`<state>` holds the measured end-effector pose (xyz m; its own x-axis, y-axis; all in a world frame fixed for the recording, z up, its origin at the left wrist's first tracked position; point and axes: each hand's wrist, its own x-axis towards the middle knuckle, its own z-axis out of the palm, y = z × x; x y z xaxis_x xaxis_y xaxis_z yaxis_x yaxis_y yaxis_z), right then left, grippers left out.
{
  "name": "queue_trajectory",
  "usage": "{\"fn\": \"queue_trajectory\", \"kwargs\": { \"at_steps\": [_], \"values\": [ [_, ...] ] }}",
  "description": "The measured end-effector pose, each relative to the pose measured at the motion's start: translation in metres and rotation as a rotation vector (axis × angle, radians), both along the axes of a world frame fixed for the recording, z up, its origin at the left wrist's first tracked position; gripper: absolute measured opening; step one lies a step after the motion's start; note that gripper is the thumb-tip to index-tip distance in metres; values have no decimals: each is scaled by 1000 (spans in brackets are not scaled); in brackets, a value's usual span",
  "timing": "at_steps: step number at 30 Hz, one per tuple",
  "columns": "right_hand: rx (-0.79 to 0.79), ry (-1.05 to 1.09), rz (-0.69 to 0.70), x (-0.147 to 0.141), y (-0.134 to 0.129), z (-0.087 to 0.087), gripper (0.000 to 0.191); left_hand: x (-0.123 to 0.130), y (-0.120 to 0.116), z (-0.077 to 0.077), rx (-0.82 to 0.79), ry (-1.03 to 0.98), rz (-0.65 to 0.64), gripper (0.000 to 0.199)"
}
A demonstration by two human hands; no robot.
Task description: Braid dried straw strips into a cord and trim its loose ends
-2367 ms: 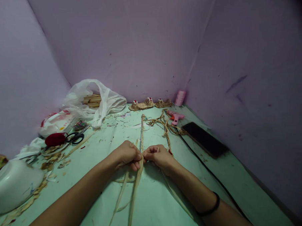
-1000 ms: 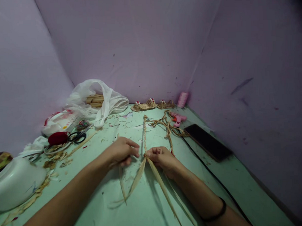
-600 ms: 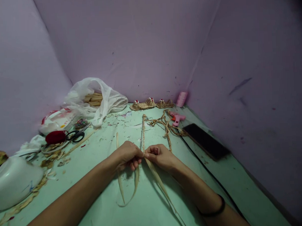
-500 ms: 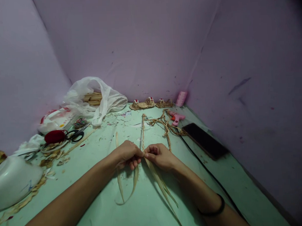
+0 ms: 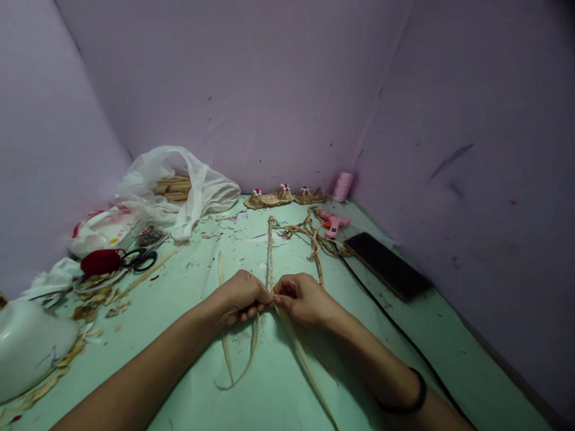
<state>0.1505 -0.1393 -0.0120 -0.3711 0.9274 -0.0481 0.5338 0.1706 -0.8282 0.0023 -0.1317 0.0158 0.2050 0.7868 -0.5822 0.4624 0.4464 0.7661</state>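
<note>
Pinching braid [image 5: 271, 260] w/ L hand [image 5: 246, 295], R hand [image 5: 300, 299], length beyond grip

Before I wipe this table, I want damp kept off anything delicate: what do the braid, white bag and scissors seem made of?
Braid: probably dried plant fibre, matte; tan, flat strips trail from it.
White bag: likely thin plastic, faintly glossy; see-through and crumpled.
Scissors: blades look metal from their grey sheen; black handles, perhaps plastic.
</note>
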Motion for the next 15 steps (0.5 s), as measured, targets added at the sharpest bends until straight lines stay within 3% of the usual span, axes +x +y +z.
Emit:
{"fn": "queue_trajectory", "kwargs": {
  "at_steps": [5,8,11,15],
  "values": [
    [71,-251,-150,-3,-16,22,16,5,-4,-1,113,64,16,13],
    [123,-283,-146,-7,-25,31,16,6,-5,0,102,75,47,14],
    [226,-300,-129,-13,-32,31,18,5,-7,4,57,91,52,16],
    [350,-315,-72,-20,-40,27,19,4,-9,9,128,17,1,13]
  ]
}}
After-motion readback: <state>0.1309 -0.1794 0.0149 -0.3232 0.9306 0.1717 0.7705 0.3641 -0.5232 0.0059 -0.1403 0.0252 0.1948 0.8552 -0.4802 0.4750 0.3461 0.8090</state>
